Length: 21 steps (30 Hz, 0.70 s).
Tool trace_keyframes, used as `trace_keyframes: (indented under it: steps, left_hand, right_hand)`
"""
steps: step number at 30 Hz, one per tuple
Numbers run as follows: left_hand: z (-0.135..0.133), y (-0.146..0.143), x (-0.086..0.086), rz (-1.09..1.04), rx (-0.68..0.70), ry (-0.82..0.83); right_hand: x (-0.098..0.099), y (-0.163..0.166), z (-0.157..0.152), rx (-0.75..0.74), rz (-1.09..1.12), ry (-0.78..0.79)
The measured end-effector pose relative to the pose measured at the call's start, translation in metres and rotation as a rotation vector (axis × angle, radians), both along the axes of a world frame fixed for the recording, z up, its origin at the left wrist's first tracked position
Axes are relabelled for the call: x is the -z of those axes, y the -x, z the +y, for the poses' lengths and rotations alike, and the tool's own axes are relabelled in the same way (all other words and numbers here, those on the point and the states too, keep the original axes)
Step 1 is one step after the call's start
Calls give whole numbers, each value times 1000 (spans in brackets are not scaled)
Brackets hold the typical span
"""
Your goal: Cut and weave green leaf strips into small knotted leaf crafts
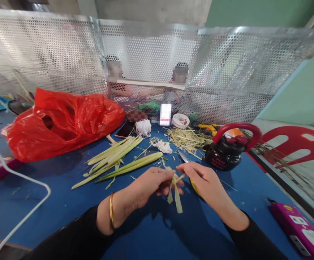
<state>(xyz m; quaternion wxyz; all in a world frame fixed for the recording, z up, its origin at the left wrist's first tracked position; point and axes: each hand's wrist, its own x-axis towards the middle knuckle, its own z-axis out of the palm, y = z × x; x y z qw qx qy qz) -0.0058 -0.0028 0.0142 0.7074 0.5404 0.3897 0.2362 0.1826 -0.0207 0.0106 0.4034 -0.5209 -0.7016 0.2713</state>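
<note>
My left hand [153, 184] and my right hand [204, 182] meet over the blue table [64, 202], both pinching a small folded piece of pale green leaf strip [176, 191] whose loose ends hang down between them. A gold bangle sits on my left wrist. Something yellow [194, 187] shows under my right palm; I cannot make out what it is. Just beyond my hands lie long green leaf strips [116, 159] in a loose pile.
A red plastic bag [61, 121] lies at the left, a phone [124, 129] and white thread [143, 127] behind the leaves, leaf trimmings [188, 139], a black pot with red handle [228, 148] at right, a purple box [300, 227], white cable [24, 180]. Two people sit behind the perforated screen [151, 65].
</note>
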Motion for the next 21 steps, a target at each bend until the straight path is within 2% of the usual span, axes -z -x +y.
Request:
trace_keyframes:
  steps: [3,6,12,21]
  left_hand:
    - [2,2,-2,3,-22,14]
    - [1,1,-4,17,-46,-14]
    - [0,-1,0,38,-22,-25]
    - [1,1,-1,46,-27,-52]
  right_hand:
    - [-8,-3,0,-123,-153,-14]
    - [-9,-2,-1,-141,-222,-59]
    - [0,2,-1,-85,-326,-269]
    - [7,6,-2,42,-356,-386]
